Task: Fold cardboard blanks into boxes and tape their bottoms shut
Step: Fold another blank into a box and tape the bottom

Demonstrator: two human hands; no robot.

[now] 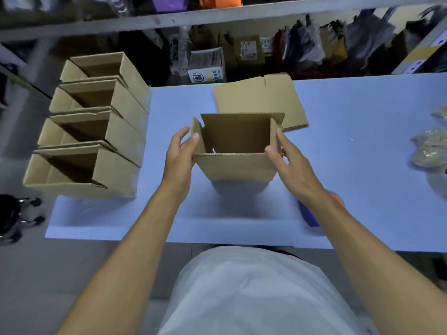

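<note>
An opened-up cardboard box (235,165) stands upright on the blue table (362,165), its top flaps raised and its inside showing. My left hand (180,155) grips its left wall, thumb on the flap. On the opposite wall, my right hand (287,158) pinches the right flap with the thumb inside. Behind the box lies a stack of flat cardboard blanks (260,99). A tape dispenser (312,213), blue with orange, shows partly under my right forearm.
Several folded open boxes (96,131) stand in a row along the table's left edge. Clear bags of goods (429,151) lie at the right edge. A shelf with packages (242,52) runs behind the table. A wheeled stool (12,216) is on the floor at left.
</note>
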